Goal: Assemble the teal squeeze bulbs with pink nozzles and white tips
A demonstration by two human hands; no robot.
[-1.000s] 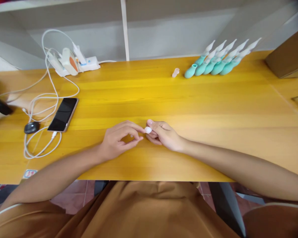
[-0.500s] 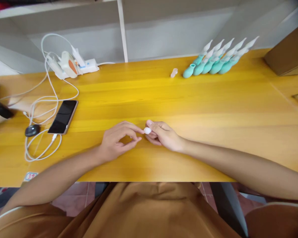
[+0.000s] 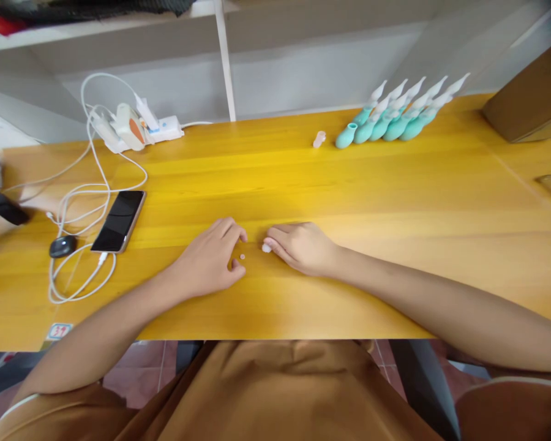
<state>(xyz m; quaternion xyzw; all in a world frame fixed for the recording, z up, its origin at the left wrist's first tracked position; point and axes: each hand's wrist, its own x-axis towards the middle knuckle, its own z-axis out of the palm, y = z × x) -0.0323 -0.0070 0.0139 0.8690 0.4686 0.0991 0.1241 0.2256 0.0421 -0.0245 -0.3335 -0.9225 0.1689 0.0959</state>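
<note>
Fingers curled but parted, my left hand (image 3: 211, 257) is open over the wooden table (image 3: 275, 190). A tiny pale pink piece (image 3: 242, 256) lies on the wood between its thumb and index finger, apparently touching neither. My right hand (image 3: 307, 248), palm down, is closed on a small translucent white plastic piece (image 3: 266, 248). Only the piece's end shows beyond the fingertips; the rest is hidden. At the back right stand several teal squeeze bulbs with white pointed nozzles (image 3: 397, 116). One teal bulb (image 3: 346, 136) at their left end has an uncovered mouth. Beside it is a small pinkish translucent piece (image 3: 319, 139).
On the left lie a phone (image 3: 119, 220), tangled white cables (image 3: 62, 269) and a small black rounded object (image 3: 63, 246). Behind them is a power strip with plugs (image 3: 165, 128). A brown box (image 3: 526, 104) stands at the far right, and a shelf divider (image 3: 226, 61) rises behind.
My left hand has drawn back left from the white piece, its fingers spreading round the tiny pink piece. My right hand has turned palm down, keeping the white piece, its end now lower.
</note>
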